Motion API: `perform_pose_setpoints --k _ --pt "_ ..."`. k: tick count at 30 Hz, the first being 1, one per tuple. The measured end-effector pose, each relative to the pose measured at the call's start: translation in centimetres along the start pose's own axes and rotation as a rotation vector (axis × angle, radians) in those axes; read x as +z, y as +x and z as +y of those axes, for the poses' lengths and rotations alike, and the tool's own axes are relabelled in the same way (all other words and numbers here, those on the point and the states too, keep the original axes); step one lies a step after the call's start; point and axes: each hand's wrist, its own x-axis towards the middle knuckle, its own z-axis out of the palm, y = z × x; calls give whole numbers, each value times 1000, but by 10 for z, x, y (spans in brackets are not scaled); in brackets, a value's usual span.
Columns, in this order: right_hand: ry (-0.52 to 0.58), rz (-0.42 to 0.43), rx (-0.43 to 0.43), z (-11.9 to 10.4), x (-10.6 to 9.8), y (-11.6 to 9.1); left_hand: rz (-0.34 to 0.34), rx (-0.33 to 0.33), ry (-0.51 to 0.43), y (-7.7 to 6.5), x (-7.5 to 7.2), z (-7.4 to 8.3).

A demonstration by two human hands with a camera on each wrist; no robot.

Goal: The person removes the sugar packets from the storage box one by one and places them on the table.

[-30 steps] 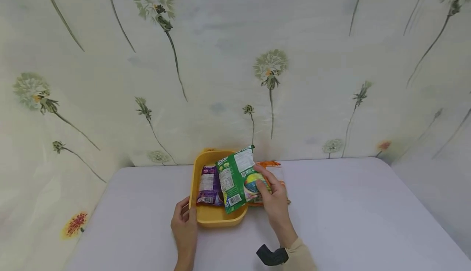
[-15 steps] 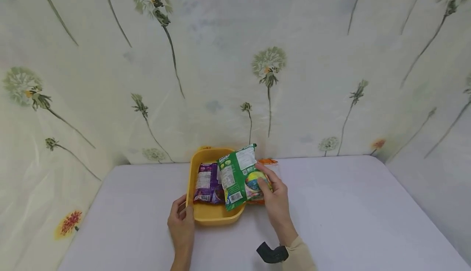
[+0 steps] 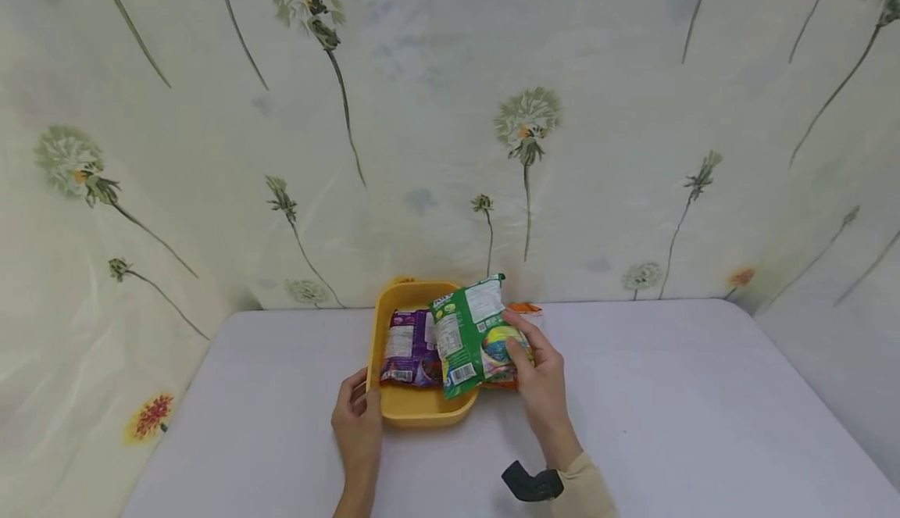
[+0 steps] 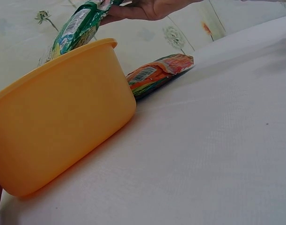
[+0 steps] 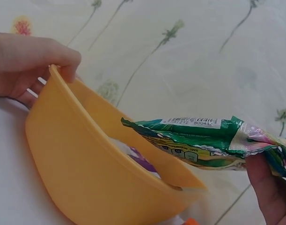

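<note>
My right hand [image 3: 544,377] pinches a green snack packet [image 3: 467,338] by its right side, thumb on the printed face. The packet is over the right part of a yellow plastic basin [image 3: 422,418]. In the right wrist view the green packet [image 5: 194,140] shows edge-on above the basin's rim. Inside the basin lies a purple packet [image 3: 404,346], partly covered by the green one. My left hand [image 3: 357,424] grips the basin's left rim, with the thumb over the edge in the right wrist view. An orange packet [image 4: 157,75] lies on the table against the basin's right side.
A white-covered table [image 3: 668,409] extends to both sides of the basin. Behind it hangs a pale backdrop [image 3: 598,213] printed with dandelions, close to the table's far edge. A black strap [image 3: 532,483] is on my right wrist by a beige sleeve [image 3: 583,491].
Hands, basin and packets keep nearly the same places relative to each other. The whole head view shifts slightly left, then back right.
</note>
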Motion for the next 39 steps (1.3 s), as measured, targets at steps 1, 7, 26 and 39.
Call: perform_pose_setpoints --k 1,7,26,39 --pt "4 1 2 0 -1 0 1 -2 5 0 0 0" --pt "17 31 3 2 -8 3 -1 -11 25 0 1 -1" --pt "66 103 3 0 -29 10 9 -17 21 0 1 0" --pt "138 115 12 0 -42 12 14 -18 19 -1 2 1"
